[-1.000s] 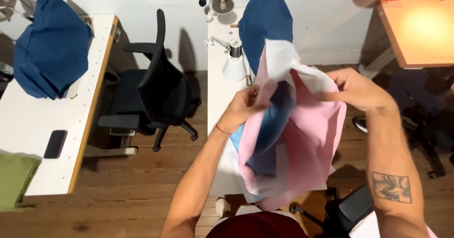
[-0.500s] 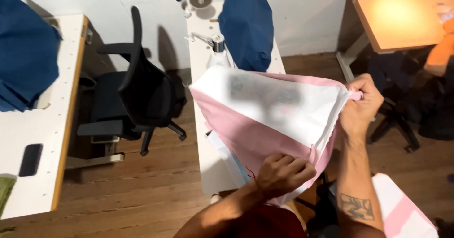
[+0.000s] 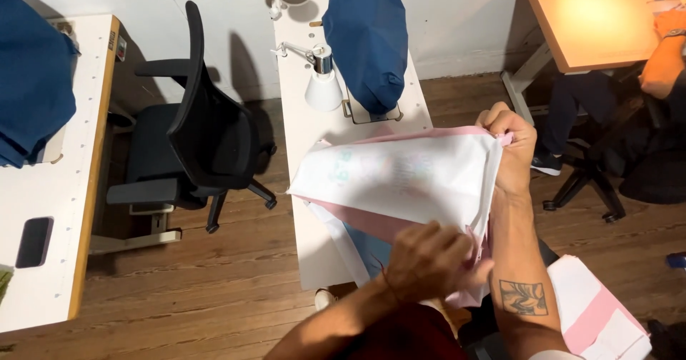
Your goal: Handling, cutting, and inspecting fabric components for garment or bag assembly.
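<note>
I hold a pink and white cloth (image 3: 400, 178) spread out above the white sewing table (image 3: 300, 117). My right hand (image 3: 511, 142) grips its upper right corner, raised high. My left hand (image 3: 429, 260) is closed on the cloth's lower edge, near my body. A bit of blue fabric (image 3: 364, 249) shows under the cloth. The cloth's white side faces me, with faint print on it.
A blue-covered sewing machine (image 3: 368, 38) and a white lamp (image 3: 321, 88) stand on the table. A black office chair (image 3: 200, 138) is to the left, beside another white table with a phone (image 3: 34, 242). Another person (image 3: 661, 52) sits at a wooden table at right. Folded pink and white cloth (image 3: 600, 317) lies lower right.
My left hand slid along the lower edge toward the right. The cloth has been pulled flatter and turned, with the view shifted slightly left.
</note>
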